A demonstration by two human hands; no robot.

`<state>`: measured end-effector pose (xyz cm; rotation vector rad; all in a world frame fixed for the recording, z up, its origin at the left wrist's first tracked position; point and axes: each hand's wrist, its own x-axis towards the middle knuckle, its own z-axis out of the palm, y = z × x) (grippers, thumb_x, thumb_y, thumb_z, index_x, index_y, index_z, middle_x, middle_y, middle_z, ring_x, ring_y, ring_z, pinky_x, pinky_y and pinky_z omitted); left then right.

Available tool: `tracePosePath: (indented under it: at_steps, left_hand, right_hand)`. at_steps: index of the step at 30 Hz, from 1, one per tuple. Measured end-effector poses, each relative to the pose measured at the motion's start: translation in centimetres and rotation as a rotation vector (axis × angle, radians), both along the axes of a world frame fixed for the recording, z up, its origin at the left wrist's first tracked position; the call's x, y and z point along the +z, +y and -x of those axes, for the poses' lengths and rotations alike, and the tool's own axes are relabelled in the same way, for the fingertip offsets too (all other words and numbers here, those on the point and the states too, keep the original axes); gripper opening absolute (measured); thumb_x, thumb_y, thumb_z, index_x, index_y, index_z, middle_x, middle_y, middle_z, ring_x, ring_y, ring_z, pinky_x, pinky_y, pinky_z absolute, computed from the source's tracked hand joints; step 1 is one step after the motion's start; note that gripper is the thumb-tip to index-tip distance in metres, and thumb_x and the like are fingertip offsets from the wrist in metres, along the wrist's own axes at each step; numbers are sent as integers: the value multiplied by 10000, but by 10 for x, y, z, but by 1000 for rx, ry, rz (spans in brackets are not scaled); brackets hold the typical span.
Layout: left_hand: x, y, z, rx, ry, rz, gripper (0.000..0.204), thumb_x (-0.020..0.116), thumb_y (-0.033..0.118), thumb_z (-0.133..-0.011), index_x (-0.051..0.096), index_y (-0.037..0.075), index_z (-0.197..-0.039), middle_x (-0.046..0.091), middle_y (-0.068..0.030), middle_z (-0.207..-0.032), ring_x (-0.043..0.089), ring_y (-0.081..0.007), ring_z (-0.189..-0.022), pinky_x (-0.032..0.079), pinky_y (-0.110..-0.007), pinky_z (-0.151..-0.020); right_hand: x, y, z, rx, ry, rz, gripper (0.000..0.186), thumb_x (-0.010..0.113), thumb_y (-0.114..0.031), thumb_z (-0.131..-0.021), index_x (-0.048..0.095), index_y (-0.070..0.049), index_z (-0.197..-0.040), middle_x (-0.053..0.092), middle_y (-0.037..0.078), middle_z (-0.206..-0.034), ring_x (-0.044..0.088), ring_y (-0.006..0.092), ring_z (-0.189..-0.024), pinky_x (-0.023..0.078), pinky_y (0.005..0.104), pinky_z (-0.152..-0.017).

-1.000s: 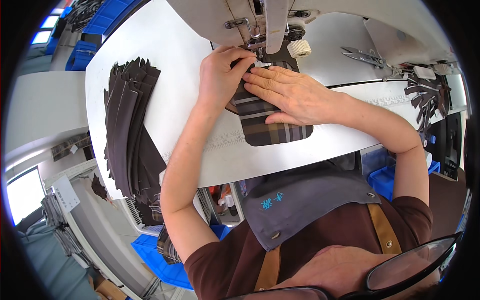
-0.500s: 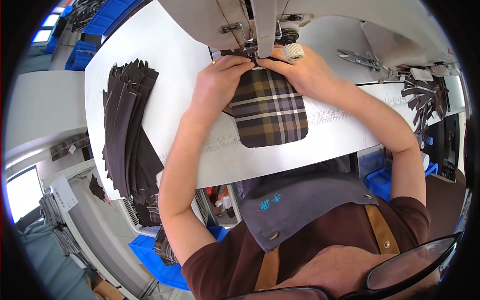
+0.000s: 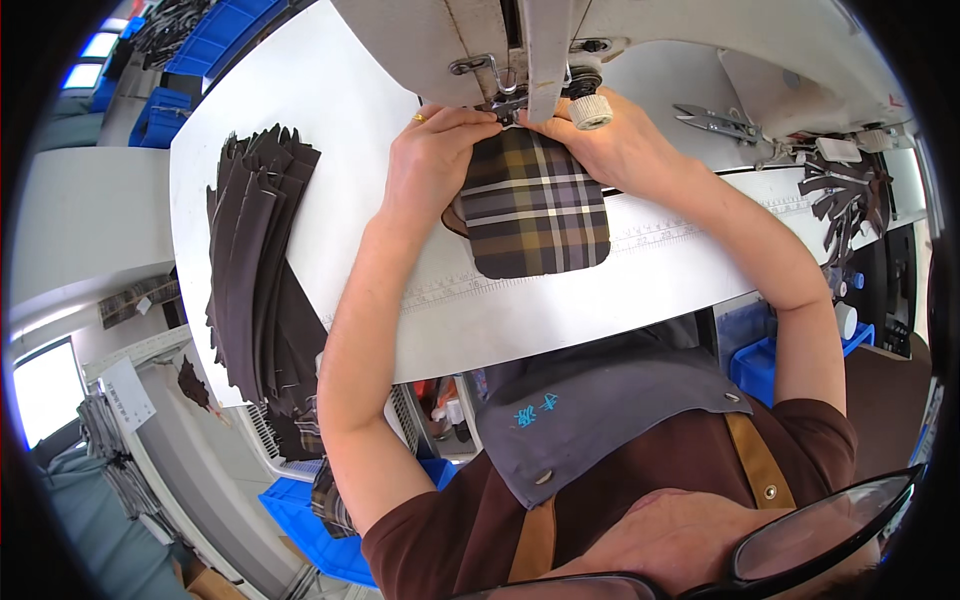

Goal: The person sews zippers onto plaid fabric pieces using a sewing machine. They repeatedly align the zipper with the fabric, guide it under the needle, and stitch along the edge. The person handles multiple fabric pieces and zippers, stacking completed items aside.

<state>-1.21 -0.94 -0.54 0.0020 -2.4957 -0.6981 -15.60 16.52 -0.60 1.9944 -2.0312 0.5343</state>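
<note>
A plaid fabric piece [image 3: 538, 215] in brown, black and white, with rounded near corners, lies on the white table [image 3: 640, 285]. Its far edge reaches beneath the presser foot of the sewing machine [image 3: 545, 60]. Just left of the foot, my left hand [image 3: 430, 150] pinches the fabric's edge, its fingertips close to the needle area. My right hand [image 3: 615, 140] grips the same fabric from the right of the foot, partly hidden behind the machine's white knob [image 3: 590, 110]. A brown edge of cloth shows under the plaid at its left side.
A stack of dark brown cloth pieces [image 3: 265, 270] lies on the table's left side. Scissors [image 3: 715, 122] rest to the right of the machine, with dark strips [image 3: 850, 195] hanging farther right. A printed ruler runs along the table. Blue bins [image 3: 310, 535] stand below.
The plaid fabric has shifted slightly away from me, deeper under the machine, and turned a little. Both hands stay at its far edge beside the foot.
</note>
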Motion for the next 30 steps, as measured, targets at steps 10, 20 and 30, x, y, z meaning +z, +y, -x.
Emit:
tracePosePath:
  at_steps: [10, 20, 30]
  left_hand:
    - [-2, -1, -1, 2, -12, -19, 284, 554, -82, -747, 711, 80, -921, 687, -54, -954, 632, -225, -874, 494, -309, -804]
    - [0, 2, 2, 107, -1, 43, 226, 568, -35, -757, 694, 69, -913, 673, -54, -908, 601, -252, -864, 483, -344, -839]
    - [-7, -6, -2, 28, -51, 99, 233, 567, -6, -819, 681, 75, -1006, 672, -96, -997, 635, -278, -896, 456, -383, -901]
  right_hand:
    - [-4, -1, 3, 29, -33, 47, 236, 606, -59, -761, 625, -36, -996, 627, 97, -1036, 555, 258, -1069, 467, 355, -895]
    - [1, 0, 3, -5, -42, -11, 384, 554, -350, -878, 567, -15, -1067, 576, 134, -1135, 437, 319, -1210, 348, 441, -1015]
    - [4, 0, 6, 55, -57, -70, 444, 509, -404, -897, 540, -50, -1163, 556, 107, -1173, 407, 331, -1232, 303, 480, -1033]
